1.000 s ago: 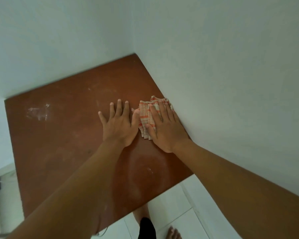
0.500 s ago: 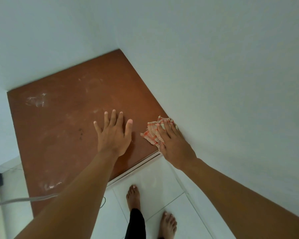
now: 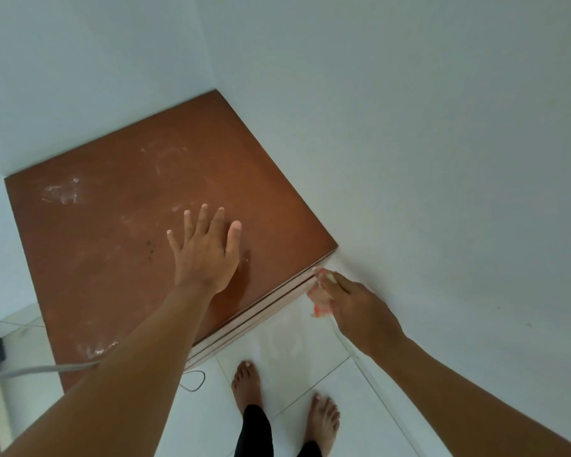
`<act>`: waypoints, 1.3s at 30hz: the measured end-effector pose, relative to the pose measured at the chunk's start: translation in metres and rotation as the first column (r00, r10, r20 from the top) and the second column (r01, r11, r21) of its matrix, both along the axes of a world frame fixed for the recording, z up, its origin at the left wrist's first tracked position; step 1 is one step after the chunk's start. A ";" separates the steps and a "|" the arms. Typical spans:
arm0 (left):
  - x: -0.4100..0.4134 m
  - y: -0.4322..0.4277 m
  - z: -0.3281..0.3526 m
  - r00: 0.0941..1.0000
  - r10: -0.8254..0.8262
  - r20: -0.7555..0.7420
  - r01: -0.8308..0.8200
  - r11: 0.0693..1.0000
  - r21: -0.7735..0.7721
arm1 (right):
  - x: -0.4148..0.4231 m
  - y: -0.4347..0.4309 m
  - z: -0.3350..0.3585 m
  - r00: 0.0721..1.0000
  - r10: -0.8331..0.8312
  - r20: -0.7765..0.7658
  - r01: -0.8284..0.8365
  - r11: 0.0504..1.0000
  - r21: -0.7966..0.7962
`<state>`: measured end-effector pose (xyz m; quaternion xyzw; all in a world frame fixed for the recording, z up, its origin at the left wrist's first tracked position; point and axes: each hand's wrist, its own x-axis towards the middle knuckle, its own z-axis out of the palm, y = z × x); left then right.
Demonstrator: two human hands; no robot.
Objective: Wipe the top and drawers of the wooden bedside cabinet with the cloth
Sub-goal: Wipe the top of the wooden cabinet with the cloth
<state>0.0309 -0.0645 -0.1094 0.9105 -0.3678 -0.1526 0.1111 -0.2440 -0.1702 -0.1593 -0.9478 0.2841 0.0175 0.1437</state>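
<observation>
Cloth (image 3: pixel 318 300) gripped in right hand (image 3: pixel 356 308) at cabinet (image 3: pixel 112 225) front corner; left hand (image 3: pixel 205 252) flat, fingers spread, on top.

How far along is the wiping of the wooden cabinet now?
Partly done. The brown wooden cabinet top looks cleaner near its right front corner, but white smudges remain at the back left and front left. The right hand holds the orange checked cloth at the front edge; the left hand rests flat on top. The drawers remain.

One cabinet (image 3: pixel 119 245); one cloth (image 3: pixel 320 300); two hands: left hand (image 3: pixel 205 252), right hand (image 3: pixel 356 308); two bare feet (image 3: pixel 246 384); one cable (image 3: pixel 30 371).
</observation>
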 end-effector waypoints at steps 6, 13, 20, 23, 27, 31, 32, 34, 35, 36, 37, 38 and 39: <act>0.038 -0.013 0.015 0.996 0.082 -0.034 -0.083 0.995 -0.059 | 0.093 -0.015 0.065 0.930 0.111 0.350 -0.127 0.992 0.023; 0.137 -0.022 0.037 0.986 0.167 0.000 -0.165 0.980 -0.114 | 0.264 -0.051 0.083 0.941 0.005 0.339 -0.041 0.994 0.100; 0.234 -0.019 0.028 0.981 0.189 -0.037 -0.192 0.975 -0.109 | 0.410 -0.076 0.075 0.948 0.048 0.315 -0.079 0.993 0.087; 0.267 -0.020 0.013 0.982 0.191 -0.017 -0.191 0.975 -0.111 | 0.457 -0.083 0.067 0.950 0.048 0.308 -0.080 0.993 0.092; 0.293 -0.026 -0.004 0.982 0.190 0.012 -0.187 0.975 -0.119 | 0.498 -0.087 0.059 0.974 0.085 0.212 -0.103 0.992 0.073; 0.300 -0.030 -0.016 0.977 0.212 -0.015 -0.212 0.976 -0.039 | 0.511 -0.089 0.040 0.978 0.210 0.000 -0.210 0.978 0.018; 0.299 -0.030 -0.018 0.977 0.214 -0.021 -0.214 0.977 -0.004 | 0.510 -0.089 0.033 0.970 0.240 -0.035 -0.240 0.971 0.015; 0.295 -0.029 -0.023 0.982 0.189 0.003 -0.189 0.981 0.045 | 0.507 -0.086 0.018 0.961 0.266 -0.069 -0.264 0.964 0.038; 0.293 -0.028 -0.025 0.984 0.175 0.017 -0.176 0.983 0.057 | 0.507 -0.084 0.013 0.961 0.269 -0.064 -0.267 0.963 0.038; 0.292 -0.028 -0.026 0.985 0.168 0.024 -0.169 0.984 0.060 | 0.508 -0.081 0.010 0.961 0.272 -0.056 -0.271 0.962 0.024; 0.292 -0.027 -0.026 0.985 0.168 0.027 -0.170 0.984 0.061 | 0.511 -0.079 0.008 0.960 0.276 -0.051 -0.276 0.961 0.010; 0.292 -0.027 -0.027 0.985 0.170 0.028 -0.171 0.983 0.063 | 0.513 -0.077 0.007 0.960 0.275 -0.049 -0.275 0.961 0.009; 0.292 -0.027 -0.027 0.985 0.170 0.029 -0.171 0.983 0.069 | 0.516 -0.076 0.008 0.963 0.264 -0.047 -0.264 0.964 0.022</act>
